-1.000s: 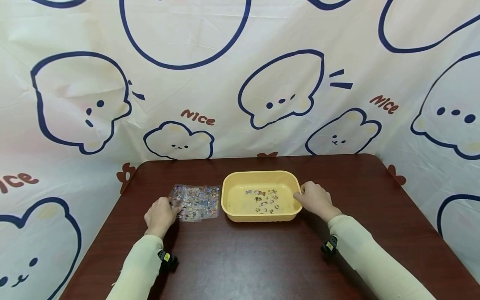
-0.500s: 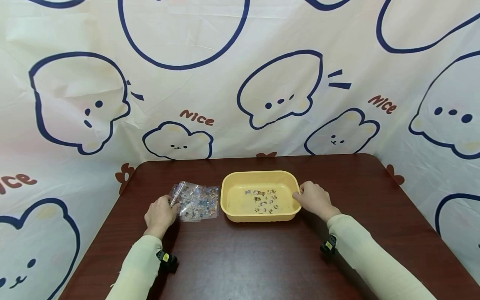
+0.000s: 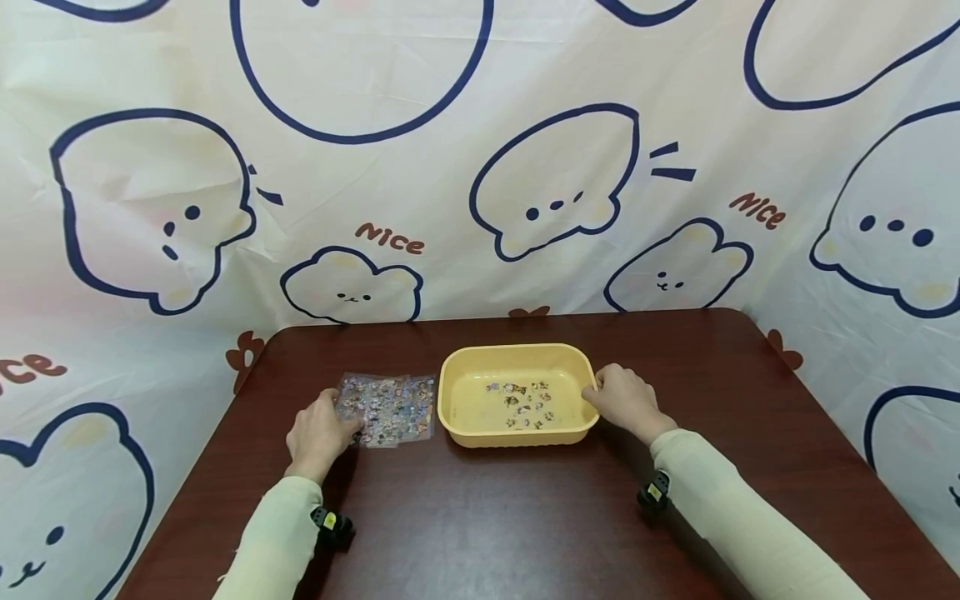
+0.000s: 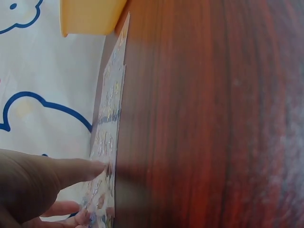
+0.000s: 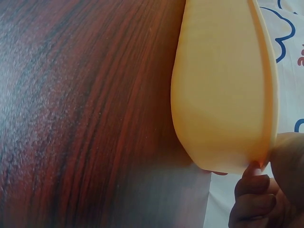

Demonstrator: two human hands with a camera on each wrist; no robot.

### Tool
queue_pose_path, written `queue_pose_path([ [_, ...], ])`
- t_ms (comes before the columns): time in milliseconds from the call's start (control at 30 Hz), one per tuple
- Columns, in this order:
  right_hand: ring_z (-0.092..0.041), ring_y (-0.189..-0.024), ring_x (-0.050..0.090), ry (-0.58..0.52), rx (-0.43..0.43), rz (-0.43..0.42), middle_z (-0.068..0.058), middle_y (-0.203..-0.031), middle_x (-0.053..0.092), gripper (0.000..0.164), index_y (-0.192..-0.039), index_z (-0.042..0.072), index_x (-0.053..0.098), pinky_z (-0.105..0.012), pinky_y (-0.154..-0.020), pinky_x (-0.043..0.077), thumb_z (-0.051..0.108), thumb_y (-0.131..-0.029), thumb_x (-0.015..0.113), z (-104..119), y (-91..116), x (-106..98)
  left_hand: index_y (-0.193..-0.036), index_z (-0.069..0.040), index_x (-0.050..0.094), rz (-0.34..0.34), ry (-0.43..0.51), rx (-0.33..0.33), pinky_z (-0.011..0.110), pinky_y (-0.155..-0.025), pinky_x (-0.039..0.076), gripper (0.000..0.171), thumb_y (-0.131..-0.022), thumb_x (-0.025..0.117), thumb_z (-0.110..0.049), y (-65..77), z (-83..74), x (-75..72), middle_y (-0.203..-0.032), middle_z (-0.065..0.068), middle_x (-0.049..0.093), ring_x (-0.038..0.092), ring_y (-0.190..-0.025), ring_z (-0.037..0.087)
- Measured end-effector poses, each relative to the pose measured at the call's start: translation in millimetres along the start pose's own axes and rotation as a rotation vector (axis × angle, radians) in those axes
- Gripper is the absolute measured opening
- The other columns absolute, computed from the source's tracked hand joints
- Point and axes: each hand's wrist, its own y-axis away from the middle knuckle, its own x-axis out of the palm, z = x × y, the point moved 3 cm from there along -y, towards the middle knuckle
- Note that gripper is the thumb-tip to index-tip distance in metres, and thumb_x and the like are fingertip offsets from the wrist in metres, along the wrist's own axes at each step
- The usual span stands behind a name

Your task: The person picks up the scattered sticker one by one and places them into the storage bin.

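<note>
Table (image 3: 480, 525) | left hand (image 3: 318, 432) — loosely spread, touches packets (image 3: 393, 408) | right hand (image 3: 628, 402) — pinches tub (image 3: 517, 438)

Soft, even light leaves a pale glare on the surface (image 3: 487, 525) and dark shadows beside both sleeves (image 3: 738, 508), while the wrist views look softer and hazier than the head view.

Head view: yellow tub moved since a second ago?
No. The yellow tub shows no visible shift any way relative to the far edge of the table; both slid slightly left in frame together, likely camera motion.
</note>
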Motion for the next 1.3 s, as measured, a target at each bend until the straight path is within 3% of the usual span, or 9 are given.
queue_pose_path([
  [233,-0.016,-0.053,0.051,0.003,-0.002,-0.003,0.001,-0.056,0.048,0.034,-0.060,0.014,0.048,-0.027,-0.049,0.036,0.025,-0.090,0.060,-0.4,0.3,0.0,-0.144,-0.002,0.049,-0.004,0.005,-0.008,0.036,-0.051,0.041,0.055,-0.095,0.063,-0.020,-0.8,0.7,-2.0,-0.117,0.028,0.068,0.060,-0.067,0.028],
  [367,-0.016,-0.053,0.051,0.004,0.000,-0.001,0.001,-0.056,0.048,0.034,-0.060,0.014,0.048,-0.027,-0.049,0.035,0.025,-0.090,0.060,-0.9,0.2,0.8,-0.141,0.001,0.053,0.011,0.016,-0.012,0.036,-0.053,0.042,0.050,-0.097,0.059,-0.022,0.9,1.8,-4.1,-0.122,0.029,0.066,0.061,-0.068,0.026],
  [467,-0.016,-0.053,0.051,0.003,0.001,0.004,0.001,-0.056,0.048,0.034,-0.061,0.014,0.048,-0.027,-0.049,0.035,0.026,-0.091,0.060,-1.3,0.2,1.8,-0.137,0.001,0.057,0.022,0.037,-0.020,0.035,-0.054,0.042,0.046,-0.097,0.058,-0.023,2.1,2.4,-6.1,-0.115,0.026,0.069,0.060,-0.065,0.024],
  [533,-0.016,-0.053,0.052,0.001,0.003,0.005,0.001,-0.056,0.048,0.034,-0.061,0.014,0.048,-0.027,-0.049,0.035,0.026,-0.091,0.060,-1.6,0.0,2.2,-0.129,0.001,0.062,0.022,0.051,-0.024,0.035,-0.053,0.042,0.040,-0.098,0.057,-0.023,3.0,2.7,-8.0,-0.102,0.022,0.071,0.059,-0.063,0.023],
  [633,-0.016,-0.053,0.051,0.002,0.004,0.003,0.001,-0.056,0.048,0.035,-0.060,0.014,0.048,-0.027,-0.048,0.035,0.026,-0.091,0.060,-1.4,-0.4,1.9,-0.105,-0.003,0.067,0.010,0.067,-0.023,0.035,-0.052,0.039,0.025,-0.097,0.052,-0.021,3.9,2.7,-10.6,-0.079,0.013,0.066,0.056,-0.060,0.022],
  [767,-0.016,-0.052,0.051,0.003,0.003,0.000,0.001,-0.055,0.047,0.036,-0.060,0.015,0.047,-0.027,-0.048,0.035,0.026,-0.091,0.060,-0.9,-0.4,0.9,-0.083,-0.009,0.062,0.008,0.071,-0.020,0.034,-0.050,0.035,0.023,-0.097,0.048,-0.020,5.0,2.3,-12.1,-0.066,0.005,0.057,0.052,-0.057,0.021],
  [1000,-0.016,-0.053,0.052,-0.006,0.004,0.005,0.001,-0.056,0.049,0.034,-0.060,0.014,0.049,-0.027,-0.048,0.036,0.025,-0.090,0.060,-0.4,0.4,-0.9,-0.090,-0.009,0.065,0.045,0.067,-0.007,0.036,-0.053,0.038,0.020,-0.098,0.051,-0.021,5.3,1.2,-14.7,-0.074,0.008,0.062,0.056,-0.062,0.023],
  [1300,-0.016,-0.053,0.052,-0.007,0.006,0.007,0.001,-0.056,0.049,0.033,-0.060,0.014,0.048,-0.027,-0.049,0.036,0.024,-0.089,0.060,0.1,0.2,-0.8,-0.101,-0.006,0.068,0.037,0.073,0.020,0.037,-0.053,0.039,0.020,-0.100,0.055,-0.021,5.5,-4.6,-23.8,-0.083,0.012,0.069,0.058,-0.063,0.022],
])
